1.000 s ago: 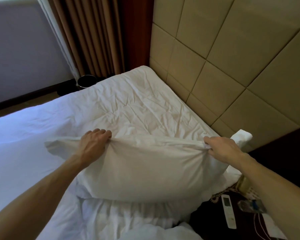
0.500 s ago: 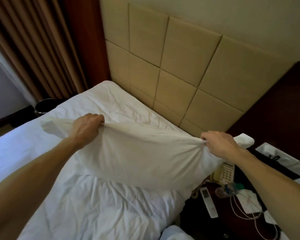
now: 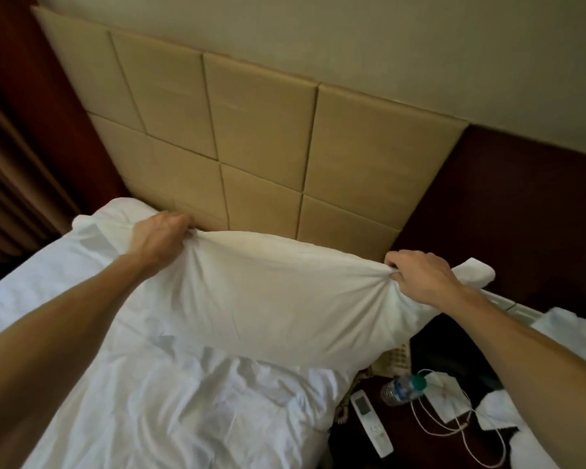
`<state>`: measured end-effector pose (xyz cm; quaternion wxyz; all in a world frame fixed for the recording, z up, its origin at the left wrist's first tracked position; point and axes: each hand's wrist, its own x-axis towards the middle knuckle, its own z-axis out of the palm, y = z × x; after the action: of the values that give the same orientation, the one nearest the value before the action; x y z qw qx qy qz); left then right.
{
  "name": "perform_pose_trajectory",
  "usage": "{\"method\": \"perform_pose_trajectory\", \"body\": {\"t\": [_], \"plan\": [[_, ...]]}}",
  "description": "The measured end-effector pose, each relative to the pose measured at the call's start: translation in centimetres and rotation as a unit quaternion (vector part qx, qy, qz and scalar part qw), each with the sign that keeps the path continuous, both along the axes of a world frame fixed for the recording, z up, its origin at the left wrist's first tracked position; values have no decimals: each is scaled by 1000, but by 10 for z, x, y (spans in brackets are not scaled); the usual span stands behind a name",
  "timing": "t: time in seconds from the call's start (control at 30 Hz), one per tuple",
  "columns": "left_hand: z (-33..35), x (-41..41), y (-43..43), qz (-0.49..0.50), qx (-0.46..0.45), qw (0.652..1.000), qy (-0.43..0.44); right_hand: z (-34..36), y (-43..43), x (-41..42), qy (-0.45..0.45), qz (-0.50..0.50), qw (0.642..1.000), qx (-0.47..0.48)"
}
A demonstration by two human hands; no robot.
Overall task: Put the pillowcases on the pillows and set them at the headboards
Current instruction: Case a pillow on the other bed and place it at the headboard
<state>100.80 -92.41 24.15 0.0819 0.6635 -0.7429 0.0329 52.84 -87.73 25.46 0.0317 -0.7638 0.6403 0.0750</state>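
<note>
A white pillow in its pillowcase point(image 3: 271, 299) hangs lifted over the head of the bed, its top edge stretched between both hands. My left hand point(image 3: 158, 236) grips the top edge near the left corner. My right hand point(image 3: 418, 277) pinches the top edge near the right corner, where a loose flap of pillowcase point(image 3: 476, 270) sticks out. The pillow's top edge sits just in front of the tan padded headboard point(image 3: 268, 147). Below the pillow lies the rumpled white bedding point(image 3: 183, 401).
A dark nightstand point(image 3: 454, 350) stands right of the bed, holding a white remote point(image 3: 371, 423), a plastic water bottle point(image 3: 403, 387), a white cable point(image 3: 454, 431), papers and a telephone. Brown curtains point(image 3: 7, 170) hang at the left. Dark wood panelling point(image 3: 521, 214) is right of the headboard.
Both hands have carried the pillow up and forward towards the headboard. My view has swung right, so the headboard now fills the middle and the nightstand shows more.
</note>
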Motion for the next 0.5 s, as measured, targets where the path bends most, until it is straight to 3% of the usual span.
{"method": "perform_pose_trajectory", "body": {"t": [0.5], "plan": [[-60,-129,-193,-69,29,997,-32,-40,-90,-96,9,-127,992,5]]}}
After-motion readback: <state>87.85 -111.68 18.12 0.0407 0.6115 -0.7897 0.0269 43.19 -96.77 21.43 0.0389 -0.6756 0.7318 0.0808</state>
